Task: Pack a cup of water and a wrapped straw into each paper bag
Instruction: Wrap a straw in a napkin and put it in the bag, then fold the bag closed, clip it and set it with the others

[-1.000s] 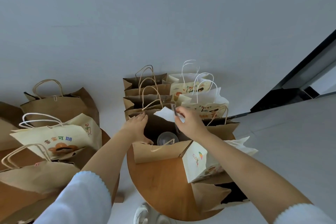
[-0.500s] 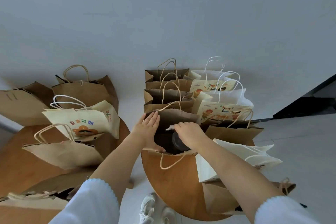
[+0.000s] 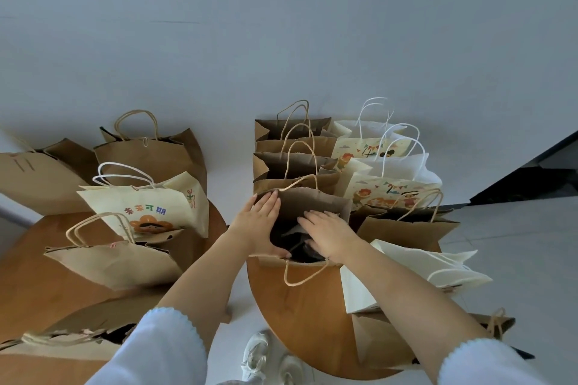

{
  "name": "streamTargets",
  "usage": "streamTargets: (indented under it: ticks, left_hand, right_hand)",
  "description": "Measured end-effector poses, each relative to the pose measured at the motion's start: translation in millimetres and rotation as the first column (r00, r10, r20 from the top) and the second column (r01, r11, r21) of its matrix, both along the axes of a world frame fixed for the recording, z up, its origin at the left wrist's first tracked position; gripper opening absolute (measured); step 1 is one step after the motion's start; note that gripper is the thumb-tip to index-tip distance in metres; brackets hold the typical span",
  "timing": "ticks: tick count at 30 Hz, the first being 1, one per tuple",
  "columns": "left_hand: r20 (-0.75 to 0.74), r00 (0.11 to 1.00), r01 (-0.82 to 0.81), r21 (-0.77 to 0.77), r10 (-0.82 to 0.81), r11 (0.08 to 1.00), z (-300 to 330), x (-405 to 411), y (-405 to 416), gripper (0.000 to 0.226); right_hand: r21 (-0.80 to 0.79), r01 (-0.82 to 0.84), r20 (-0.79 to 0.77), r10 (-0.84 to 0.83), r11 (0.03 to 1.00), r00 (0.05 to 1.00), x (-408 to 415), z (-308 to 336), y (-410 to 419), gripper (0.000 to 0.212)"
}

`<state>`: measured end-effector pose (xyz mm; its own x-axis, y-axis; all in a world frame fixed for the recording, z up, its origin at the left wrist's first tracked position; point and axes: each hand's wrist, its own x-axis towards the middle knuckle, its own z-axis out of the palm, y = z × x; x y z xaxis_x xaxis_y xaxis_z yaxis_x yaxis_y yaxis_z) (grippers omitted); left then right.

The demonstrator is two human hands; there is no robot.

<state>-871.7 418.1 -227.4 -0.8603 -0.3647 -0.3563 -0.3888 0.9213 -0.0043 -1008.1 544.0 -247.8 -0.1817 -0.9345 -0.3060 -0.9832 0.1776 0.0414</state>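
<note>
A person's left hand (image 3: 261, 222) rests flat on an open brown paper bag (image 3: 316, 206); the right hand (image 3: 328, 236) reaches inside, grip hidden. A cream bag (image 3: 147, 206) reads "未来可期".

One wide-angle view, worn on the person's head, looks forward and steeply down from close above. Both forearms reach up from the lower edge to the brown paper bag (image 3: 316, 206) at centre. The round wooden surface (image 3: 300, 316) sits below, a pale wall fills the top.
</note>
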Motion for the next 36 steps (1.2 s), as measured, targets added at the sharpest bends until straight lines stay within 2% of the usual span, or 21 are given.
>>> streamTargets:
  ticks: [3,6,9,11,14,18,21,24,28,31,36]
  left_hand:
    - [-0.064,0.998,-0.025,0.063,0.029,0.998,7.3,0.0,-1.2,0.093]
    - [-0.133,0.989,-0.059,0.058,0.066,0.997,20.1,1.8,-2.5,0.078]
    - [-0.201,0.971,-0.125,0.038,0.130,0.991,35.9,7.4,-3.5,0.062]
    - [-0.263,0.945,-0.193,0.035,0.195,0.981,49.4,14.2,-4.2,0.056]
    - [-0.358,0.894,-0.291,-0.007,0.269,0.957,73.4,30.6,-10.2,0.052]
    - [-0.373,0.829,-0.457,-0.024,0.416,0.889,119.2,82.6,-18.2,0.052]
    - [-0.453,0.686,-0.637,0.003,0.569,0.771,155.0,148.3,-19.8,0.049]
    - [-0.491,0.511,-0.805,0.016,0.706,0.593,181.9,230.8,-13.9,0.035]
    - [-0.526,0.318,-0.924,0.016,0.789,0.382,193.0,347.2,-4.1,0.037]
    - [-0.564,0.220,-0.963,0.003,0.796,0.269,192.0,428.4,5.2,0.038]
    - [-0.578,0.102,-0.987,0.040,0.809,0.153,186.8,560.9,21.9,0.043]
  right_hand:
    - [-0.096,0.056,0.025,-0.054,0.994,0.998,-8.4,18.1,0.8,0.046]
    - [-0.236,0.107,0.053,-0.097,0.966,0.994,-19.2,45.5,3.6,0.038]
    - [-0.429,0.118,0.056,-0.104,0.895,0.993,-25.0,72.3,3.9,0.027]
    - [-0.509,0.102,0.075,-0.073,0.854,0.994,-23.3,93.6,-5.2,0.027]
    - [-0.482,-0.010,0.057,0.043,0.876,0.997,-7.2,129.3,-33.9,0.040]
    - [-0.382,-0.197,0.035,0.228,0.903,0.973,43.5,160.6,-81.4,0.052]
    - [-0.363,-0.305,0.062,0.349,0.881,0.935,109.6,178.8,-117.5,0.056]
    - [-0.395,-0.401,0.086,0.468,0.826,0.879,191.2,196.9,-143.5,0.056]
    - [-0.449,-0.500,0.138,0.610,0.741,0.780,308.3,217.2,-157.2,0.054]
    - [-0.467,-0.579,0.137,0.701,0.668,0.700,395.6,221.9,-160.1,0.052]
    - [-0.470,-0.654,0.134,0.780,0.593,0.611,537.1,219.2,-160.0,0.052]
